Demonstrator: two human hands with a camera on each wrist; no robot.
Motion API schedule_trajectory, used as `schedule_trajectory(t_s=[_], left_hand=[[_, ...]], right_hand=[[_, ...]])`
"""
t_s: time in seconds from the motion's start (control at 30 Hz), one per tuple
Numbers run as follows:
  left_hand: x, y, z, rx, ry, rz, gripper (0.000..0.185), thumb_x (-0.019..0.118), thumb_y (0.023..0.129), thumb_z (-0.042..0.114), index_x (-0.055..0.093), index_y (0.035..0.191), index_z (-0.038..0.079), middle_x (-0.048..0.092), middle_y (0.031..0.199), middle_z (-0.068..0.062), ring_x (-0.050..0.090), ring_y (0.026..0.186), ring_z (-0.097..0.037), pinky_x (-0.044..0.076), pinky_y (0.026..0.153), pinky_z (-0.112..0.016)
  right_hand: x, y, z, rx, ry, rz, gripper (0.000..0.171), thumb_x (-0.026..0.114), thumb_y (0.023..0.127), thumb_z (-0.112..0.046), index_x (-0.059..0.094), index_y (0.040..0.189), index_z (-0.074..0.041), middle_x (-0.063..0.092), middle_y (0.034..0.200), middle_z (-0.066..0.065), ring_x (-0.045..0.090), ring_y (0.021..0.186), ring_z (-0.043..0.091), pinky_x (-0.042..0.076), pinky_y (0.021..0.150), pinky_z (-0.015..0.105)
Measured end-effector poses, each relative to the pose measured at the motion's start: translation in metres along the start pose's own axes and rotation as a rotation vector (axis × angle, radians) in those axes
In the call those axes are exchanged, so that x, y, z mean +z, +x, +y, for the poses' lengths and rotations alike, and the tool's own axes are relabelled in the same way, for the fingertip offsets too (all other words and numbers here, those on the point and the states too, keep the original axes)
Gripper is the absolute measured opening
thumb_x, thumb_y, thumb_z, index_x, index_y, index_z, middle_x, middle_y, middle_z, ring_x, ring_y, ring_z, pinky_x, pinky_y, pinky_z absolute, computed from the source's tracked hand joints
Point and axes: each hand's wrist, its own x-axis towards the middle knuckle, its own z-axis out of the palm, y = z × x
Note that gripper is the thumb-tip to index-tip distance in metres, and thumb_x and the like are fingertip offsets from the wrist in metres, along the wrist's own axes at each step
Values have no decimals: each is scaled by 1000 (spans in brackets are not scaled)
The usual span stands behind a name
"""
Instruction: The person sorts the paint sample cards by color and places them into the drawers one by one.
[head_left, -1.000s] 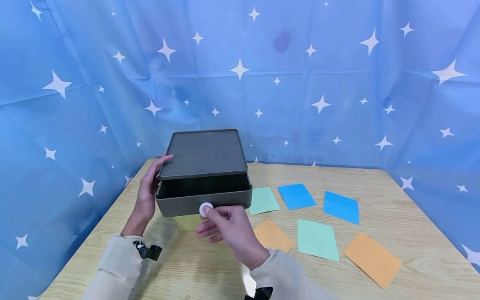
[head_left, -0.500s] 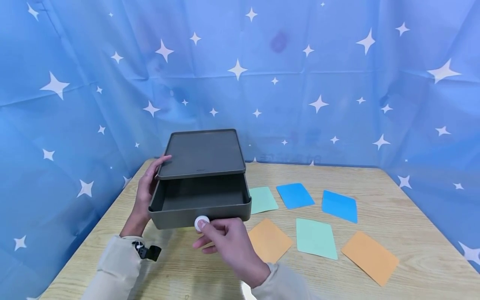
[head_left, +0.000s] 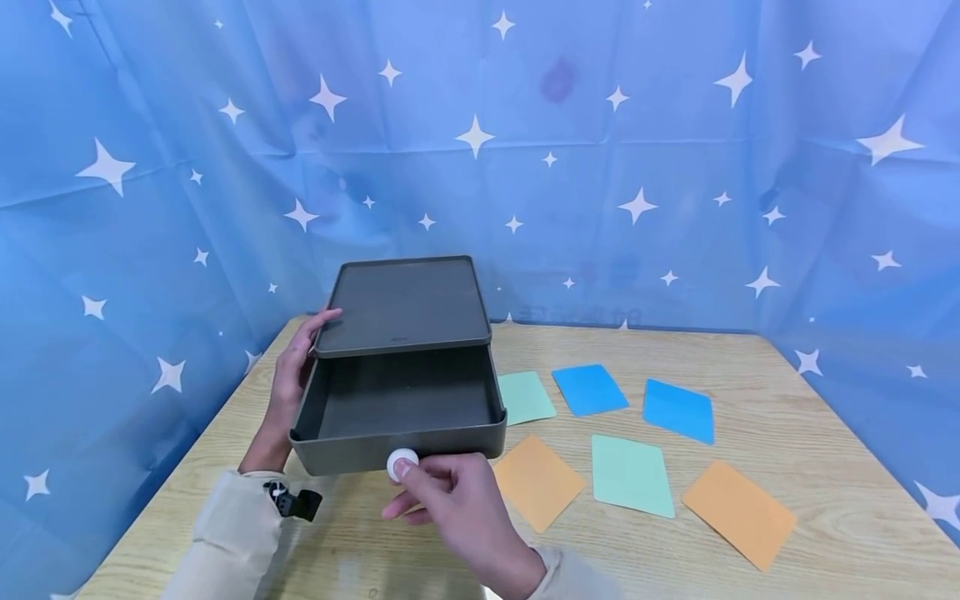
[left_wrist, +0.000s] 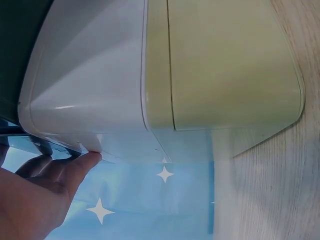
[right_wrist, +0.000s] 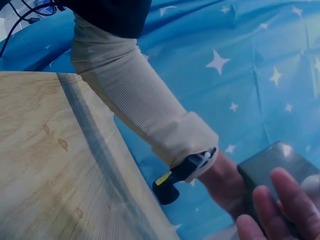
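Backdrop: blue cloth printed with white stars (head_left: 675, 167) hangs behind and along both sides of the work area.
Surface: light wooden surface (head_left: 750, 533) with visible grain, carrying everything below.
Box: dark grey square plastic drawer box (head_left: 405, 304) stands on the left half of the surface, raised on a pale yellow-green base (left_wrist: 230, 65) that shows best in the left wrist view.
Drawer: dark grey pull-out drawer (head_left: 397, 408) is slid well out toward the person; the part of its inside that shows holds nothing.
Knob: small round white knob (head_left: 402, 463) sits in the middle of the drawer's front wall.
Cards: seven flat coloured paper cards lie apart from each other to the right of the box: two blue (head_left: 589, 388) (head_left: 678, 410) and one mint green (head_left: 526, 397) in the far row, two orange (head_left: 536, 481) (head_left: 738, 514) and one mint green (head_left: 632, 475) nearer, plus a pale yellow one mostly hidden under the drawer.
Left hand: left hand (head_left: 288, 392) rests against the box's left side, fingers (head_left: 324, 317) straight along the top edge, thumb touching the lower rim in the wrist view.
Right hand: right hand (head_left: 457, 508) is at the drawer front, fingers (head_left: 420, 475) curled and pinching the knob.
Sleeves: beige knit sleeves (head_left: 225, 533) cover both forearms, with a small black clip at the left cuff.
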Motion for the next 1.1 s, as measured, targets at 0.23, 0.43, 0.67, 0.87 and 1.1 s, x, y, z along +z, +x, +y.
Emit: schedule_trajectory(t_s=[0.23,0.43,0.67,0.87,1.1], left_hand=[[0,0,0,-14,-13,1,53,22,109,31,39,152,4,25,164,-16,33,139,-5,33,106,-11],[0,0,2,-30,-8,4,54,22,109,31,38,152,1,21,166,-16,27,146,-7,29,109,-14],[0,-1,2,-37,-11,6,55,23,109,31,37,152,0,21,166,-16,25,147,-7,28,111,-17],[-1,0,-1,-20,1,11,54,23,109,30,39,151,1,29,162,-15,31,141,-5,28,111,-15],[-1,1,-1,-28,17,10,53,23,109,30,39,152,3,30,161,-14,32,140,-6,28,111,-18]], right_hand=[[-11,-2,4,1,2,-123,35,61,100,-30,73,110,1,75,99,25,75,80,11,61,76,34],[-50,-1,14,-53,-215,-564,29,58,102,-21,70,117,1,72,108,28,70,88,-1,59,77,26],[-106,7,29,-140,-452,-734,28,66,96,-16,68,120,-1,73,106,21,68,93,-3,58,78,23],[-146,19,33,-152,-782,-605,44,82,84,-25,68,124,-15,72,119,1,66,108,12,56,84,29],[-175,32,29,-263,-1183,-554,80,94,60,-12,62,133,-22,62,138,-6,54,132,24,48,105,46]])
